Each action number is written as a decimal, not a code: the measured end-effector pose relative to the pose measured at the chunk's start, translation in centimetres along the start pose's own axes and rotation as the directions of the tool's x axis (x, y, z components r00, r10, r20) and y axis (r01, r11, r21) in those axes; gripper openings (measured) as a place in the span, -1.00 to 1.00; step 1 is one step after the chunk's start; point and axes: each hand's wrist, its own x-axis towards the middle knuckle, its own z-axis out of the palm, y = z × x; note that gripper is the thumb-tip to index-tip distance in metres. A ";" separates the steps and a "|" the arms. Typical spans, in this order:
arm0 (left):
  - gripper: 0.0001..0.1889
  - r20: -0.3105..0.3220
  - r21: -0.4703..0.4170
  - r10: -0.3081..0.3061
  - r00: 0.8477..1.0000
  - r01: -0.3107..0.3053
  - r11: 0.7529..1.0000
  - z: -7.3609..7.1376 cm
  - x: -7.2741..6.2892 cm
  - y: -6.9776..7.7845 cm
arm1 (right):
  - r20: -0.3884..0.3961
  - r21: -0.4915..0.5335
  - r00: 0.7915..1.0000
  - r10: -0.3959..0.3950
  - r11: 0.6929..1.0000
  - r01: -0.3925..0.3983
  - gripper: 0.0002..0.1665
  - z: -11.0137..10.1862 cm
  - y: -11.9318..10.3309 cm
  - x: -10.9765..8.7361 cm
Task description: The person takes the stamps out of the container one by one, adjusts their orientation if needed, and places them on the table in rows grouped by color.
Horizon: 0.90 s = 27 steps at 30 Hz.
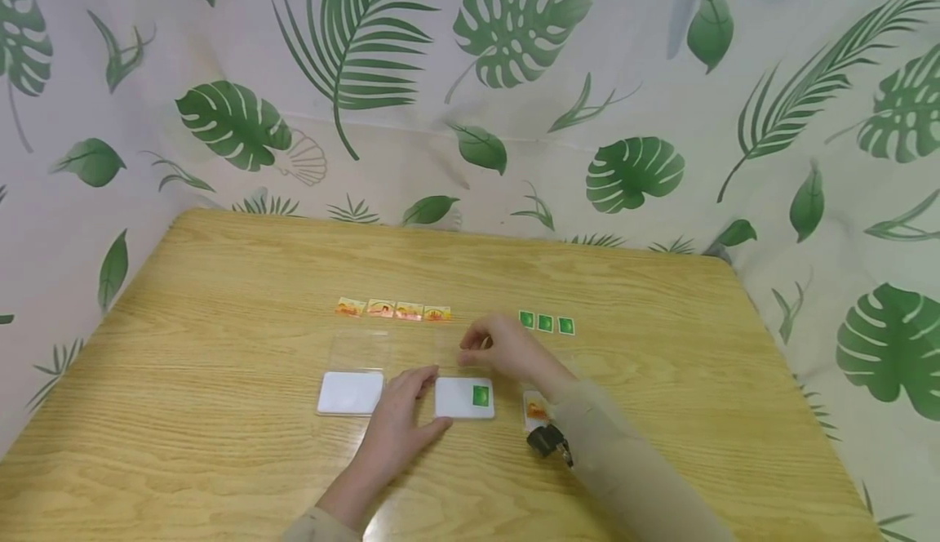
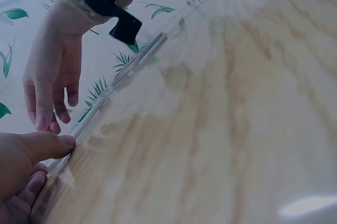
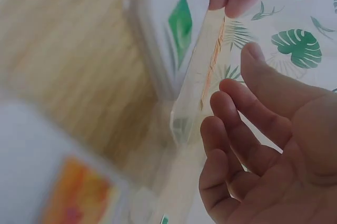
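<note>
A flat white case (image 1: pixel 454 399) lies in the middle, with a green sticker (image 1: pixel 481 396) at its right end and a clear lid folded open behind it. My left hand (image 1: pixel 400 415) holds the case at its left end, thumb at the near edge and fingers at the far corner. My right hand (image 1: pixel 507 348) hovers over the clear lid. In the right wrist view, its thumb and loosely bent fingers (image 3: pixel 226 108) stand apart with nothing between them. Under the right forearm, another white case (image 1: pixel 530 424) with an orange sticker (image 1: pixel 537 408) is partly hidden.
To the left lies a plain white case (image 1: pixel 351 393) with its clear lid (image 1: pixel 360 350) open behind it. Farther back are a row of several orange-yellow stickers (image 1: pixel 409 311) and three green stickers (image 1: pixel 545 323). A leaf-patterned cloth (image 1: pixel 514 117) hangs behind the wooden table (image 1: pixel 220 322).
</note>
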 end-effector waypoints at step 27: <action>-0.30 0.018 -0.012 0.000 1.000 0.001 1.000 -0.1 -0.1 0.1 | -0.016 -0.137 1.000 0.012 0.991 -0.014 -0.69 1.1 1.4 -3.8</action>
